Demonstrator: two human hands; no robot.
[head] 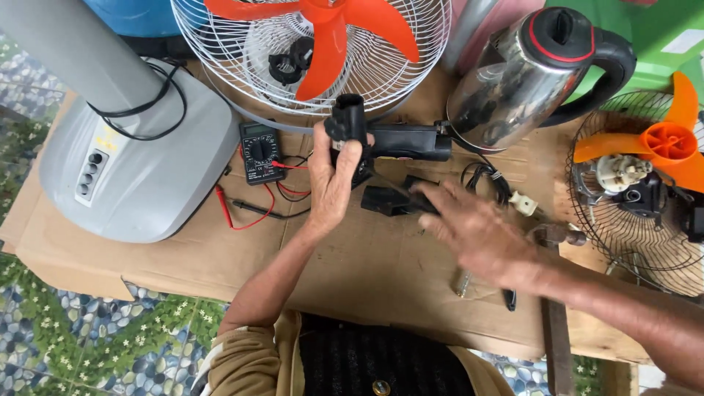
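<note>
- Your left hand (pixel 331 183): grip closed round a black plastic handle part (pixel 389 139), held up above the desk (pixel 352 271); thumb and fingers wrap its near end, and its far end points toward the kettle.
- Your right hand (pixel 477 231): blurred, palm down, fingers spread and reaching over a small black cover piece (pixel 385 202) that lies flat on the desk; the fingertips are at its right edge, and you cannot tell from this view whether the grip has hold of it.
- Stainless electric kettle (pixel 513 81): black lid and handle, standing at the far side of the desk, just right of the held part.
- Digital multimeter (pixel 259 152): black, left of your left hand, its red and black probe leads (pixel 242 209) trailing across the desk.
- Grey fan base (pixel 139 161): at the left, button row on its face, black cord looped round its column.
- White fan guard (pixel 242 51) with orange blades (pixel 330 37): at the top centre.
- Second fan (pixel 645 183): at the right, dark wire guard, orange blade, motor exposed.
- White connector (pixel 523 203): on a black cord, just past your right hand.
- Cardboard sheet (pixel 95 257): under the fan base and the meter.
</note>
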